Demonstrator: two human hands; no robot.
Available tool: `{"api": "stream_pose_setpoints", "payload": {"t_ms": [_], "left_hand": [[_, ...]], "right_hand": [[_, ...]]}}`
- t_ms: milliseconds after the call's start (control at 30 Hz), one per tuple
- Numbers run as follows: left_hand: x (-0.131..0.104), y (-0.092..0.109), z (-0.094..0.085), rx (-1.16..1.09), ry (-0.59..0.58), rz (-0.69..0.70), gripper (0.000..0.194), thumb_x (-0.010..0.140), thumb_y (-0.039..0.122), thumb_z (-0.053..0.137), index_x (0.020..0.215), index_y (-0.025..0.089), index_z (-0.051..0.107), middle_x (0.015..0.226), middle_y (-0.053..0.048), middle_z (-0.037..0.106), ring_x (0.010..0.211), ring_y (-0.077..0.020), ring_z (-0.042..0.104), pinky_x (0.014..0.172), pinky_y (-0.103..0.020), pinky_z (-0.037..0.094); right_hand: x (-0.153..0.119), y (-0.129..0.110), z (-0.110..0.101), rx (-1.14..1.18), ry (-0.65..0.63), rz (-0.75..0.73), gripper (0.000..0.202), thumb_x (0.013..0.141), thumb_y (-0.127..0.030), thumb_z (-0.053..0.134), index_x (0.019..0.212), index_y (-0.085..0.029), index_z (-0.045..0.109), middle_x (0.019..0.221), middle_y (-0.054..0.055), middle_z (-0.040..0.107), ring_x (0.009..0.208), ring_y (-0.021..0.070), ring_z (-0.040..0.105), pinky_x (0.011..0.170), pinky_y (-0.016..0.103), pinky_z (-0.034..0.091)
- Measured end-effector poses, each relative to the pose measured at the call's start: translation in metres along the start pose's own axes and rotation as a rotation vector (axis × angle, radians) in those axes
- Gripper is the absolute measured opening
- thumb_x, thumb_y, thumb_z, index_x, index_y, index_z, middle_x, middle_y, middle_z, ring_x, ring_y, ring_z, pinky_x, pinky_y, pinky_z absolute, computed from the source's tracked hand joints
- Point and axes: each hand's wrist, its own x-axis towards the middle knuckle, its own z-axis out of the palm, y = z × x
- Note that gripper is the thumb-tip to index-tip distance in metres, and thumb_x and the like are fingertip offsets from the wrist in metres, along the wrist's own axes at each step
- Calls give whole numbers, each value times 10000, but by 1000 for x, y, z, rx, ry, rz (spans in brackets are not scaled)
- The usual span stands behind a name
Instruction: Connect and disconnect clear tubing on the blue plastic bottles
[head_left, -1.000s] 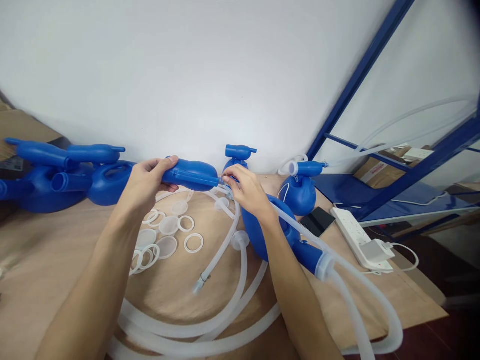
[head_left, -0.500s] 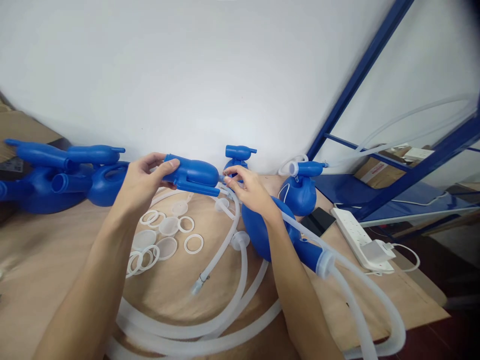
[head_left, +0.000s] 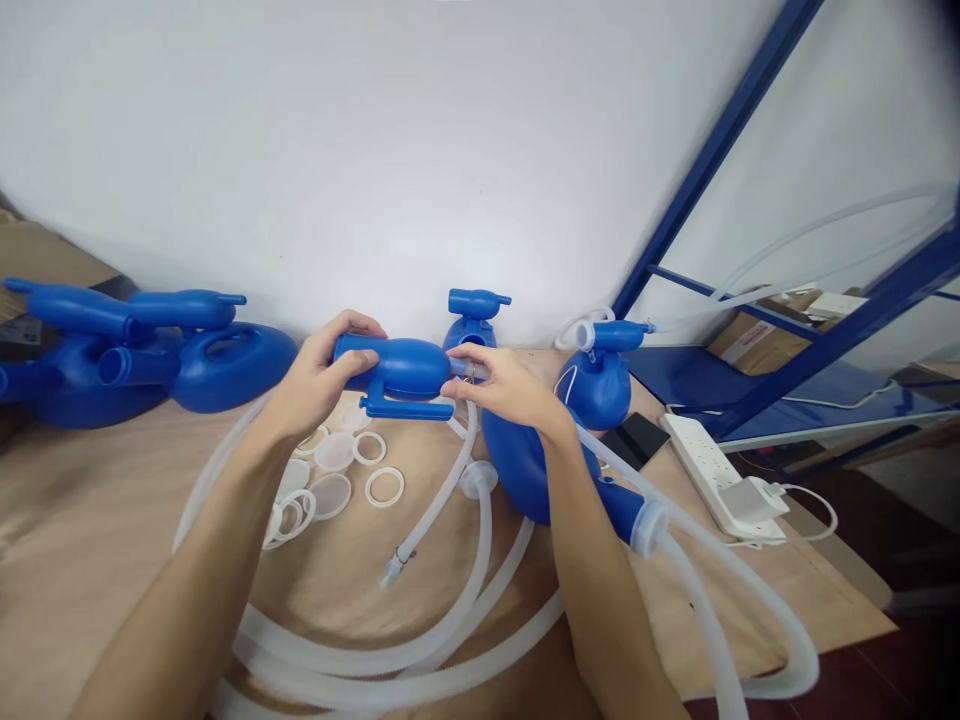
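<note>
My left hand [head_left: 330, 365] is closed around the wide end of a blue plastic bottle-shaped piece [head_left: 412, 368], held sideways above the table. A thin blue arm runs along its underside. At its narrow right end my right hand [head_left: 506, 380] pinches a clear hose connector [head_left: 466, 369] with a small metal clip; it meets the blue tip. A translucent hose [head_left: 442, 490] lies below, its loose end with a clear fitting. Left of it are several white rings [head_left: 385, 487] and translucent discs [head_left: 331, 497]. A larger blue jug [head_left: 517, 470] lies partly behind my right forearm.
Several blue jugs [head_left: 225, 370] stand at the left by a cardboard box [head_left: 60, 255]. Another blue jug [head_left: 600, 390] sits at the right near a black phone [head_left: 636, 442] and a white power strip [head_left: 709, 480]. Long hoses [head_left: 405, 690] coil at the front. A blue shelf frame [head_left: 720, 160] rises right.
The blue piece has shifted right and slightly down, its side arm turned lower. My right hand now grips the clear connector at the blue tip, which shows more plainly.
</note>
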Motion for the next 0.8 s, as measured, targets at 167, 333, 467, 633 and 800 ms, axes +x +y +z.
{"api": "stream_pose_setpoints", "payload": {"t_ms": [167, 333, 467, 633, 800], "left_hand": [[-1, 5, 4, 24, 26, 50, 299, 800, 454, 641, 987, 221, 624, 976, -16, 656, 884, -219, 595, 755, -301, 489], [-3, 8, 11, 8, 192, -8, 374, 743, 544, 798, 861, 225, 643, 903, -16, 696, 846, -217, 623, 739, -308, 509], [-1, 3, 12, -86, 372, 30, 321, 684, 470, 857, 797, 224, 682, 841, -8, 714, 805, -210, 644, 718, -321, 522], [-1, 6, 10, -165, 500, 16, 268, 652, 392, 880, 735, 199, 712, 747, 8, 705, 709, -170, 613, 648, -298, 492], [-2, 9, 12, -183, 569, 30, 236, 644, 359, 879, 728, 193, 732, 745, 12, 715, 720, -158, 614, 668, -286, 490]], "right_hand": [[0, -7, 1, -38, -85, -81, 527, 915, -474, 762, 1387, -259, 667, 1259, 61, 759, 1131, 257, 711, 982, 387, 539], [3, -14, 10, -11, -135, -181, 480, 944, -425, 731, 1396, -282, 658, 1261, 32, 750, 1142, 240, 685, 945, 331, 519], [6, -16, 21, -51, -53, -87, 408, 976, -459, 686, 1311, -227, 686, 1058, 22, 759, 929, 198, 679, 798, 277, 450], [5, -23, 30, -140, 57, -52, 356, 983, -498, 677, 1204, -220, 694, 936, 8, 743, 821, 177, 656, 728, 261, 358], [4, -24, 33, -237, 133, -36, 377, 970, -586, 657, 979, -210, 684, 874, 9, 723, 777, 170, 629, 683, 262, 311]]}}
